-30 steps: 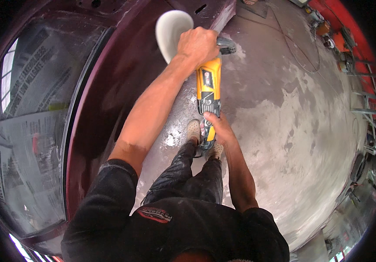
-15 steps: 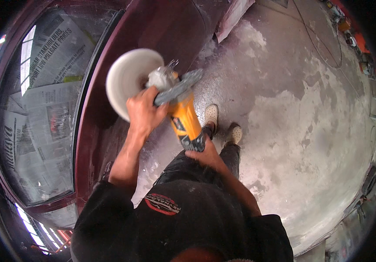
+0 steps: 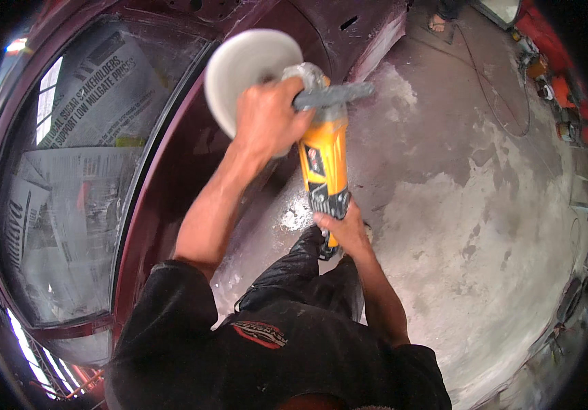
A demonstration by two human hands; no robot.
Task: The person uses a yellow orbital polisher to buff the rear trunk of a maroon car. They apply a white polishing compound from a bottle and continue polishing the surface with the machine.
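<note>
Since a moment ago the white pad (image 3: pixel 249 72) of the yellow polisher (image 3: pixel 323 174) has swung back up along the maroon car body (image 3: pixel 171 184), left hand (image 3: pixel 270 119) clamped on its head, right hand (image 3: pixel 342 229) gripping its rear, so polishing continues.

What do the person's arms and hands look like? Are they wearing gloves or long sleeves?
No gloves and no long sleeves. The left hand and the right hand are both bare, with no rings or watch that I can see. Both forearms are bare too. The person wears a black short-sleeved shirt with a small red and white oval badge on it.
</note>
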